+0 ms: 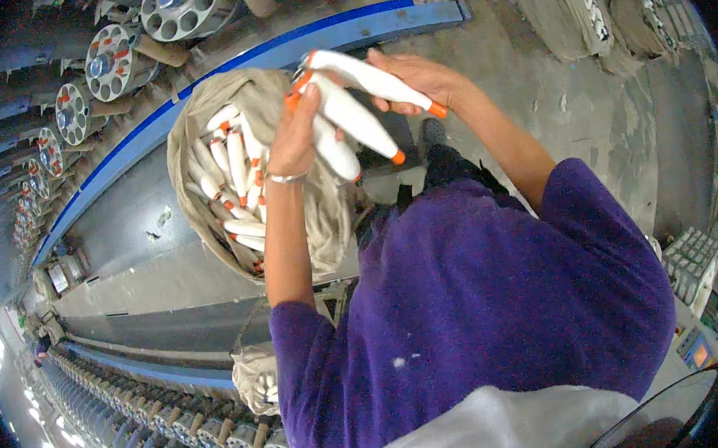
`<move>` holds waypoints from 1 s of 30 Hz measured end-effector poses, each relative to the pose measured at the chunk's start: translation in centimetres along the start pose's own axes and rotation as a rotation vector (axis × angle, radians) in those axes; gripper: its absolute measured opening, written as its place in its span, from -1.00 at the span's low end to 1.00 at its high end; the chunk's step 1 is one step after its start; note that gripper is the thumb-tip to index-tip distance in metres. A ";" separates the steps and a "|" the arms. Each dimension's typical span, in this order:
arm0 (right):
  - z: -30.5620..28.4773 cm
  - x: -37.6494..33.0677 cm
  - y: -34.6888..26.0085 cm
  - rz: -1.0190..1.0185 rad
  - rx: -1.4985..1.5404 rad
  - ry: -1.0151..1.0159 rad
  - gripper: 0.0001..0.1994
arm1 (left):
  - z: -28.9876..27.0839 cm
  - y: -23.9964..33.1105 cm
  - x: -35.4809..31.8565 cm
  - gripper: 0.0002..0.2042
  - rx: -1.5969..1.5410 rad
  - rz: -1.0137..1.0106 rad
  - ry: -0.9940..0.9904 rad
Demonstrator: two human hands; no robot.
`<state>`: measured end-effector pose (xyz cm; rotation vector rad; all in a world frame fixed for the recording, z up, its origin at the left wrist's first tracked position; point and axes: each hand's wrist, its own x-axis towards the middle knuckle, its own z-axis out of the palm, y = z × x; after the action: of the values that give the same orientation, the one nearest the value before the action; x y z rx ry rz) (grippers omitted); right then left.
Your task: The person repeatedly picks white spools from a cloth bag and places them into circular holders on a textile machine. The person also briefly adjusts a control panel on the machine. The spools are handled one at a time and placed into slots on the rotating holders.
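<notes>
My left hand (290, 140) is closed around the orange ends of white yarn bobbins, a middle bobbin (358, 120) and a lower bobbin (335, 155) fanning out to its right. Above these, an upper bobbin (367, 78) slants down to the right. My right hand (427, 79) is wrapped about that upper one from behind, partly hidden by it. Under and left of my left hand stands a beige cloth sack (264, 90), its mouth wide. Many loose white bobbins (236, 162) with orange tips lie jumbled inside it.
Machine units with round, holed magazines (112, 62) line the far left behind a blue rail (273, 52). Another machine row (193, 426) runs along the lower left. A smaller bobbin sack (255, 376) stands near my left elbow; more cloth sacks (560, 19) stand at the upper right.
</notes>
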<state>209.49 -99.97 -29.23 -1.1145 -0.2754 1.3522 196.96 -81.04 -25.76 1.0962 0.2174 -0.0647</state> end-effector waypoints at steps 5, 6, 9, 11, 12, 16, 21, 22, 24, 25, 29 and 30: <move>-7.0 -5.6 -4.8 -0.058 0.004 -0.051 -0.49 | 6.1 -0.7 7.3 -0.64 -0.126 0.037 0.042; -8.8 -6.8 -5.5 -0.163 0.053 -0.104 -0.48 | 6.9 -0.9 8.3 -0.63 -0.183 0.034 0.062; -10.6 -7.0 -5.0 -0.504 0.290 0.137 -0.40 | 8.6 -1.8 11.2 -0.53 -0.394 0.026 0.151; -10.8 -5.4 -4.8 -0.694 -0.070 0.109 -0.41 | 9.6 -2.5 12.5 -0.52 -0.477 -0.026 0.195; -10.6 -4.0 -4.9 -0.760 -0.245 0.135 -0.41 | 9.9 -2.8 12.9 -0.53 -0.470 -0.071 0.172; -11.8 -0.9 -8.3 -0.784 0.250 0.017 -0.43 | 8.1 -0.6 12.6 -0.50 -0.273 -0.179 0.263; -10.1 1.5 -14.2 -0.262 -0.169 -0.046 -0.36 | 3.7 5.3 12.1 -0.62 0.136 0.049 -0.044; -8.4 2.6 -14.5 -0.233 -0.250 -0.123 -0.38 | 3.1 6.3 12.4 -0.66 0.206 0.053 -0.092; -5.5 5.2 -15.4 -0.172 -0.253 -0.294 -0.39 | 2.0 8.2 13.8 -0.68 0.338 0.071 -0.042; -5.2 5.9 -15.9 -0.136 -0.321 -0.287 -0.43 | 1.1 9.3 14.3 -0.67 0.288 0.062 0.027; -8.0 7.0 -14.5 0.044 -0.389 -0.216 -0.61 | -3.6 12.4 14.9 -0.63 0.116 0.151 0.251; -9.8 6.4 -13.6 0.065 -0.218 -0.226 -0.69 | -4.9 12.8 14.8 -0.63 0.096 0.139 0.321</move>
<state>226.94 -96.78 -26.50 -1.1574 -0.5669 1.5357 212.80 -70.04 -19.77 1.2120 0.4285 0.2285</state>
